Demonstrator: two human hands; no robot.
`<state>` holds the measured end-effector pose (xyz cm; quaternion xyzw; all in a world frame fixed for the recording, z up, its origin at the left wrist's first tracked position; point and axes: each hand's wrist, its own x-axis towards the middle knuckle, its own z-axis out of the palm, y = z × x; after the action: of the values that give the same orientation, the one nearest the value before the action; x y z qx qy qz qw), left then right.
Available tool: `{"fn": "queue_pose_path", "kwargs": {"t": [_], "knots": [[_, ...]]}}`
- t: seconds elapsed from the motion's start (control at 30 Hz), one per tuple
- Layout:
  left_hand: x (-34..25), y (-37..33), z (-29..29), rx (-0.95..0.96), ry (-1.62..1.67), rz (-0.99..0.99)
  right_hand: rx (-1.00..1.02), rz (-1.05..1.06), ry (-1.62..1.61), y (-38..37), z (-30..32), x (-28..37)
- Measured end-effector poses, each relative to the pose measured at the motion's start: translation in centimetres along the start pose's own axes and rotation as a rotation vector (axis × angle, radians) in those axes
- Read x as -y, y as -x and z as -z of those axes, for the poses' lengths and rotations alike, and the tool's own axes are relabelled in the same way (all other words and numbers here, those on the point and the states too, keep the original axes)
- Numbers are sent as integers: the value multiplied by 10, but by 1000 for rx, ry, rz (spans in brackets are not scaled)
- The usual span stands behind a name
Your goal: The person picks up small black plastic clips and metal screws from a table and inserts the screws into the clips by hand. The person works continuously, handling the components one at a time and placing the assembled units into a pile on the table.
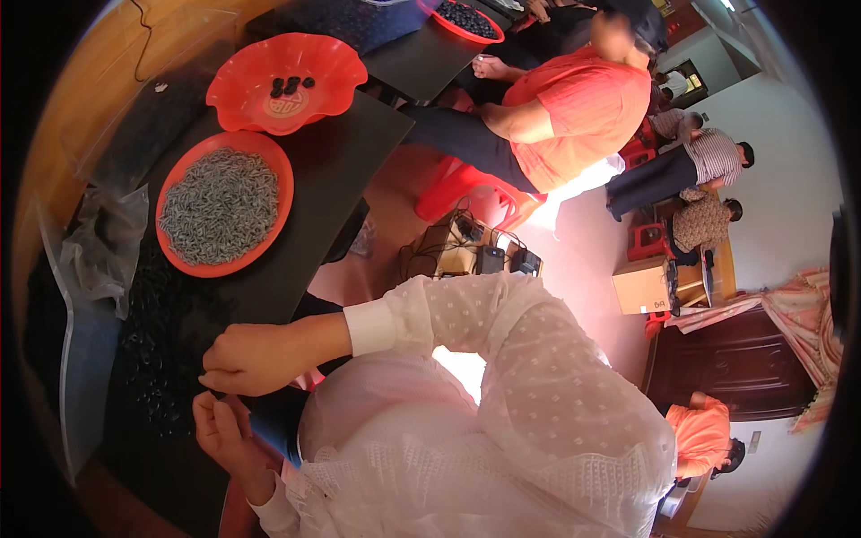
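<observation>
My right hand (pixel 256 359) and my left hand (pixel 229 435) meet close together over the dark table. Each has its fingers curled into a pinch, and whatever is between the fingertips is too small or hidden to make out. Loose small black parts (pixel 157 359) lie spread on the table beside them. A round red tray (pixel 285 188) heaped with small grey metal pieces, screw-like in shape, stands past my right hand. Beyond it, a wavy-edged red bowl (pixel 336 67) holds several small black round parts (pixel 291 86).
A crumpled clear plastic bag (pixel 106 242) and a clear plastic panel (pixel 85 386) lie along the table's far side. A person in an orange shirt (pixel 574 108) sits at the adjoining table, near a red stool (pixel 448 188). A box with black cables and adapters (pixel 466 247) stands beside me.
</observation>
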<state>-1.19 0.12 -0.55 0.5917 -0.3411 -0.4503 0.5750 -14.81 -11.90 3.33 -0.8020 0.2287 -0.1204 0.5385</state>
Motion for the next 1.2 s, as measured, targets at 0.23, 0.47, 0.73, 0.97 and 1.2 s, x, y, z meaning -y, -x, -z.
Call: {"fn": "queue_pose_path", "kwargs": {"t": [0.23,0.47,0.73,0.97,1.2], "knots": [[8,1,4,55,21,-68,-31,6,-144,-2,-7,-2],[7,1,3,79,42,-39,-86,113,-28,1,-6,-4],[0,2,16,123,-13,-64,-503,93,177,8,98,14],[1,-1,13,176,7,-90,-793,-162,712,12,219,-28],[-4,-1,13,169,-46,-87,-828,-142,723,10,209,-28]]}}
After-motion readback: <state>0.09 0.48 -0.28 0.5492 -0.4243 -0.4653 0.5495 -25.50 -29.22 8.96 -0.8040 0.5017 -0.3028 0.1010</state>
